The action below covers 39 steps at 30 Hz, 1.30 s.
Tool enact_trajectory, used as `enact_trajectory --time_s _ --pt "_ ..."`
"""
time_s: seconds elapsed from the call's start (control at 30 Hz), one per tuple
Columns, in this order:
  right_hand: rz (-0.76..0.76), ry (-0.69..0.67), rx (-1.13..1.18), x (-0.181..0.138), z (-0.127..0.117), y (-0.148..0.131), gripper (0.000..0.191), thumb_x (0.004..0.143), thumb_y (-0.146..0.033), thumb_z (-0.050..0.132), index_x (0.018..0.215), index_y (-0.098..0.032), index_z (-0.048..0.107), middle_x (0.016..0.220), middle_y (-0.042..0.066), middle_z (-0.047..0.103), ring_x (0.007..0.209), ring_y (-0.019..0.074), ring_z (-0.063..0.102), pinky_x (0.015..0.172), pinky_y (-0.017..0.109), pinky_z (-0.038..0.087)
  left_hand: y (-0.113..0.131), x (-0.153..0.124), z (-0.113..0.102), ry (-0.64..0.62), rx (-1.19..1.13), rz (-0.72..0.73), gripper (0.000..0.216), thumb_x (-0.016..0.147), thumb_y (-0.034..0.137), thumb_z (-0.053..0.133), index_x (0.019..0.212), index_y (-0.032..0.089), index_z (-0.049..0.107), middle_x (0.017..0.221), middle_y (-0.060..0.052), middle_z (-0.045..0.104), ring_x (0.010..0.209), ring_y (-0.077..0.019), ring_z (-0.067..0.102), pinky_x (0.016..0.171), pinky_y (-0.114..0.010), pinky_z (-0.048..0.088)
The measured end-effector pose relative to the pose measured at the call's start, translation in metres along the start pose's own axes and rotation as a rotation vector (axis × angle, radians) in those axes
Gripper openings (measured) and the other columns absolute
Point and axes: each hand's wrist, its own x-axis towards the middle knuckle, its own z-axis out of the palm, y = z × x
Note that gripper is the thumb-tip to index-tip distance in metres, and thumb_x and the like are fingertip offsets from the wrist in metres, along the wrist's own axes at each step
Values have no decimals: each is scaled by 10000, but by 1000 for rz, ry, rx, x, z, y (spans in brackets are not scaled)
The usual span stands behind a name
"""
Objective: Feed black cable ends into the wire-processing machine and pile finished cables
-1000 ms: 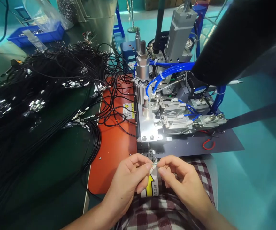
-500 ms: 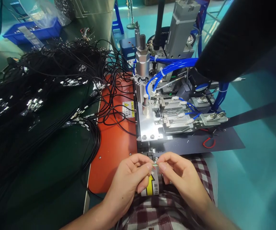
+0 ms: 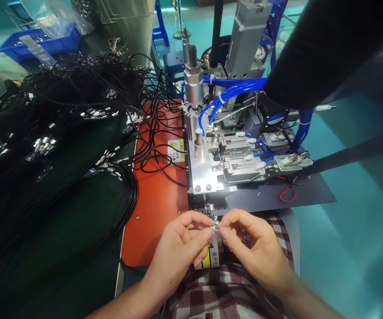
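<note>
Thin coloured wires (image 3: 215, 228) span the small gap between my two hands, just in front of the machine's near edge. My left hand (image 3: 186, 243) is closed, thumb and forefinger pinching the wires from the left. From the other side, my right hand (image 3: 253, 243) pinches their opposite end between thumb and fingertips. The fingers hide most of the wires, so their number cannot be told. Close beyond the fingertips is a small metal fixture (image 3: 212, 207). Under the hands a white and yellow label (image 3: 214, 256) shows in part.
A machine with a bright metal plate (image 3: 205, 177) and blue air hoses (image 3: 241, 88) stands ahead. Black cables (image 3: 158, 155) cross its orange cover (image 3: 154, 235). Bundled cables (image 3: 78, 97) and a blue bin (image 3: 41, 44) lie left. Red-handled pliers (image 3: 287, 195) rest at right.
The view has shifted slightly. Both hands keep their pinch close together, and the wires between the fingertips look slightly turned, with a paler, greyish bit now showing.
</note>
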Motion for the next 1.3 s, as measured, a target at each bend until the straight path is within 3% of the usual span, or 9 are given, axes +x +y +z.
enact_trajectory --time_s 0.27,0.5,0.77,1.07,1.17,1.3 --pt "160 -91 97 0 1 -1 160 830 -322 582 744 -189 560 527 -58 431 483 110 397 461 243 311 -1 0 2 -26 -31 -28 173 832 324 627 837 158 578 393 107 366 379 -30 268 447 -167 255" --pt "7 -105 -127 -5 -1 4 158 921 -280 477 794 -207 535 677 -19 512 599 130 477 544 252 372 0 1 2 13 82 -66 227 800 353 652 786 145 561 430 94 377 406 -39 283 418 -175 184" --pt "134 -145 50 -5 8 4 174 935 -308 456 791 -214 485 613 -58 440 527 111 430 482 235 349 1 -2 9 69 -63 -78 197 799 327 620 747 160 530 385 118 340 373 -27 198 441 -203 169" --pt "-34 -97 -164 -9 3 3 141 936 -243 458 806 -221 508 702 -36 502 596 118 442 542 246 357 1 -2 4 4 -64 -75 154 842 285 598 807 147 539 455 89 433 392 -22 246 450 -185 191" --pt "-29 -101 -162 -9 2 2 150 930 -228 457 788 -219 503 684 -38 500 590 120 440 538 245 357 3 0 3 -21 -44 -84 153 835 270 610 810 133 548 564 61 503 402 -6 264 440 -179 190" --pt "-11 -101 -147 -10 1 2 156 920 -244 466 774 -214 511 674 -36 496 583 121 434 536 248 353 1 -1 2 -11 12 -89 178 783 277 669 819 129 578 553 74 446 431 -18 289 421 -166 187"
